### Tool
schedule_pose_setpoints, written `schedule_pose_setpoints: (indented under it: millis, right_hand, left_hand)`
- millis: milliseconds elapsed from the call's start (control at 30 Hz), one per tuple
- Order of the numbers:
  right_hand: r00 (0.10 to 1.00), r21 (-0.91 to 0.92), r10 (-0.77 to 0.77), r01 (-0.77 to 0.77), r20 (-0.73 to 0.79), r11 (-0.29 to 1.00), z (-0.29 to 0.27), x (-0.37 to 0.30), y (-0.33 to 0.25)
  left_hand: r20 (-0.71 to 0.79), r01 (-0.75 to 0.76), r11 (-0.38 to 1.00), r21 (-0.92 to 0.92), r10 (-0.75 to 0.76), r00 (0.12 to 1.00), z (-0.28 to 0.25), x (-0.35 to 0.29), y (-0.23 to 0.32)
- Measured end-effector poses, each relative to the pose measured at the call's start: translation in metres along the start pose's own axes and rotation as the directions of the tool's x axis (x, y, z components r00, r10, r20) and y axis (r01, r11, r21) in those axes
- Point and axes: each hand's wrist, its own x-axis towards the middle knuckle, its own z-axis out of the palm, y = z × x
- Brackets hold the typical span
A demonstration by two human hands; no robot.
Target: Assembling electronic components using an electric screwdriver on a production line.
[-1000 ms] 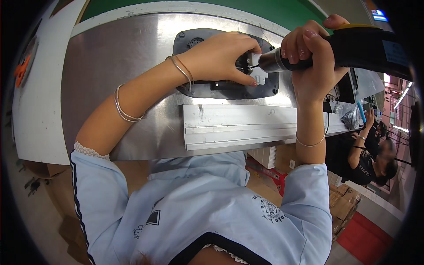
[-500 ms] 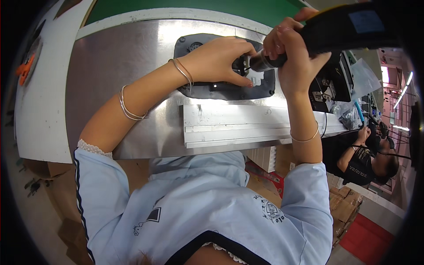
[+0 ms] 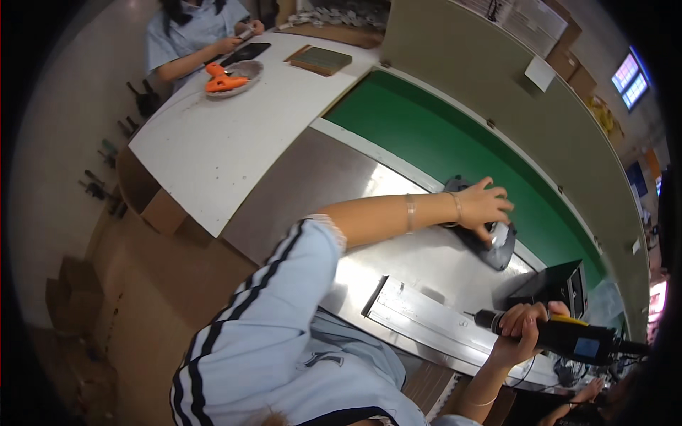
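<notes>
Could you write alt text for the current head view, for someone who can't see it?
A person's right hand grips a black power screwdriver, held apart from the dark grey panel beneath their spread left hand. The panel lies on a metal worktop; at upper left, a co-worker is beside a white table.

The left forearm (image 3: 383, 216) extends rightward, nearly level, its left hand (image 3: 484, 207) spread with fingers lightly bent. Lower in view, the right hand (image 3: 522, 329) curls into a grip (the right forearm (image 3: 484, 387) slants up behind it).
</notes>
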Motion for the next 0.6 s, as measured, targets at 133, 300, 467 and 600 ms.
schedule_pose_setpoints:
  millis: [133, 300, 467, 600]
  right_hand:
    - [0.997, -0.076, -0.063, 0.060, -0.034, 0.995, -0.014, -0.008, -0.002]
    - [0.991, -0.150, -0.101, 0.088, -0.086, 0.985, -0.030, -0.009, -0.003]
    - [0.987, -0.163, -0.055, 0.030, -0.152, 0.986, -0.038, -0.015, 0.002]
    - [0.991, -0.156, -0.074, 0.056, -0.112, 0.986, -0.044, -0.017, 0.006]
  left_hand:
    - [-0.145, 0.127, 0.991, -0.050, -0.133, 0.980, 0.019, 0.029, 0.018]
    - [0.017, 0.108, 0.980, -0.166, -0.107, 0.994, -0.026, -0.029, 0.055]
    - [0.111, 0.285, 0.949, -0.133, -0.272, 0.956, -0.070, -0.093, 0.055]
    - [0.047, 0.448, 0.875, -0.182, -0.447, 0.893, -0.081, -0.124, 0.052]
